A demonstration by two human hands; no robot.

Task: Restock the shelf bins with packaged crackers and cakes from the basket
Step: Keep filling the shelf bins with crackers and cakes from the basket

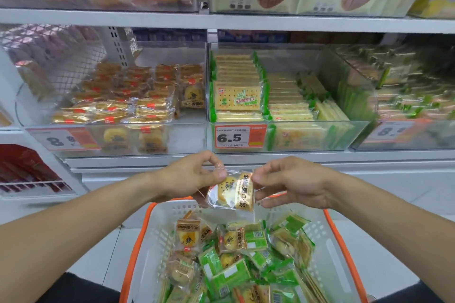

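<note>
A single wrapped cake (232,192) is hanging between both hands, just above the far rim of the basket (157,233) and below the shelf edge. The left hand (189,177) is pinching the clear wrapper's upper left corner between thumb and fingertips, and the right hand (293,184) is pinching its right edge the same way, its lower fingers curling under the pack. The pack is looking light and soft: a thin, glossy film around a round pastry that would probably crush or crumble under a squeeze, so the crimped seams seem the safest places to grip. The film is likely slippery.

Beneath it, the white basket with orange trim is holding a loose heap of more cakes and green cracker packs (229,275). Straight ahead, the left bin (187,138) of clear plastic is holding matching cakes in untidy rows with room left at its front, so it appears to be the right destination. The right bin (307,147) beside it is carrying neatly filed crackers. Orange price tags are fronting the bins on white shelving, above a pale tiled floor.
</note>
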